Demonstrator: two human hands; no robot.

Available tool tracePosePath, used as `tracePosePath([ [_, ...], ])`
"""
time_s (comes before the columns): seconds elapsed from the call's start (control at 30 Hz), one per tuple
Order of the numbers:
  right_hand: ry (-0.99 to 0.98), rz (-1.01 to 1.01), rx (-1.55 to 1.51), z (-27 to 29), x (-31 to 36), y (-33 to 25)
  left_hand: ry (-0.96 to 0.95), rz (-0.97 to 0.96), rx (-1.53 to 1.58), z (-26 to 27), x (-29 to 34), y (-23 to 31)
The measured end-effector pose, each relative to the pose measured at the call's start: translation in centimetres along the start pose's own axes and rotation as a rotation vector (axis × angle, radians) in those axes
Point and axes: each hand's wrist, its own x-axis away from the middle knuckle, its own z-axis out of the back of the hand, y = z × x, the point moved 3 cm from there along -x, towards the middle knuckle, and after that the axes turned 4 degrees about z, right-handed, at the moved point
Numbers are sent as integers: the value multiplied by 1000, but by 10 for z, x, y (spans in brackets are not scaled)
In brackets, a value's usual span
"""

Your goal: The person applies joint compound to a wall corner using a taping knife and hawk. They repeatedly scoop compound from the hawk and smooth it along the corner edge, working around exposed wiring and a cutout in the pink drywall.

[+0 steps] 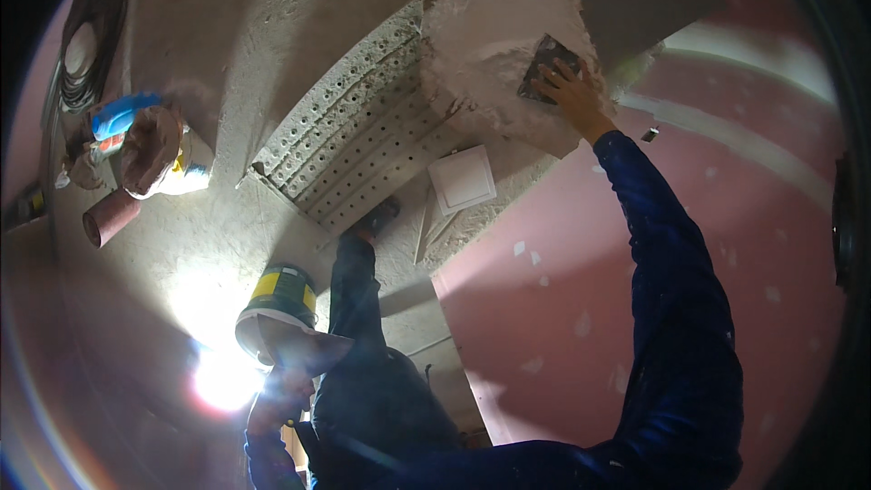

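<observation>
My right hand, at the end of an outstretched arm, lies with its fingers over a dark, roughly square blade or pad. That flat tool rests against a pale, plaster-smeared patch; its handle, if any, is hidden. Low on the left, my left hand is closed around the grip of a wide grey-brown blade, which looks like a broad putty knife. This blade overlaps the pale rim of a dark bucket with yellow labels. Glare washes out part of the left hand.
Pink wallboard with whitish filler spots stretches along my right. A perforated metal plank lies ahead, beside a white square panel. A bright lamp glares at left; an opened bag and a pinkish cylinder stand beyond.
</observation>
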Motion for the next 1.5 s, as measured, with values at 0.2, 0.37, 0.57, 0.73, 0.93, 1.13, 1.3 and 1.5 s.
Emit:
tracePosePath([
  [0.2, -148, -85, -24, 13, 3, -10, -26, -48, -25, 6, 2, 13],
  [0.37, -269, -147, 58, 27, 29, -24, -48, -103, -31, 10, 18, 26],
  [0.57, 116, -632, -640, 84, 111, -25, -180, -240, -60, -10, 47, 74],
  [0.73, 529, -899, -1442, 191, 178, -79, -427, -352, -247, -41, 36, 123],
  [0.93, 580, -1079, -1766, 351, 245, -186, -591, -669, -362, -71, 47, 166],
  [1.13, 893, -540, -1708, 485, 343, -294, -835, -689, -581, -88, 134, 156],
  [1.3, 1039, -397, -1303, 540, 428, -399, -961, -772, -671, -104, 230, 93],
  [1.5, 967, -598, -1259, 565, 504, -528, -705, -783, -1163, -114, 294, -6],
])
